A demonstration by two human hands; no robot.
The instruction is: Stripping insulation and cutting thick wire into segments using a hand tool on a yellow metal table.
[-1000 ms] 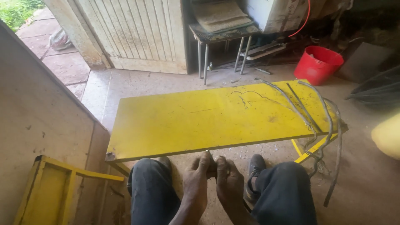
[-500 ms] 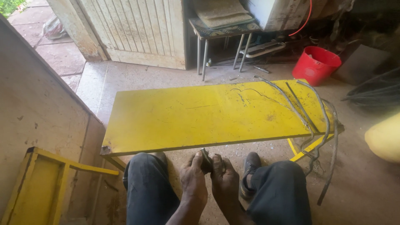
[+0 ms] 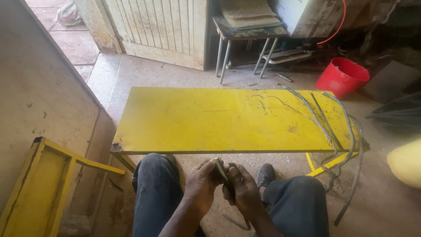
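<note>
My left hand and my right hand meet between my knees, both pinching a small flat dark strip that stands up between the fingers. What the strip is made of is hard to tell. Just beyond the hands lies a long yellow board, set across a low yellow frame. Several grey cables lie over the board's right end and hang off its edge toward the floor.
A red bucket stands at the back right. A metal-legged stool and a pale wooden door are behind the board. A yellow frame leans against the left wall. A yellow rounded object sits at the right edge.
The view has dropped and moved closer to the board. My hands have come together more tightly on the strip, lifted slightly above my knees.
</note>
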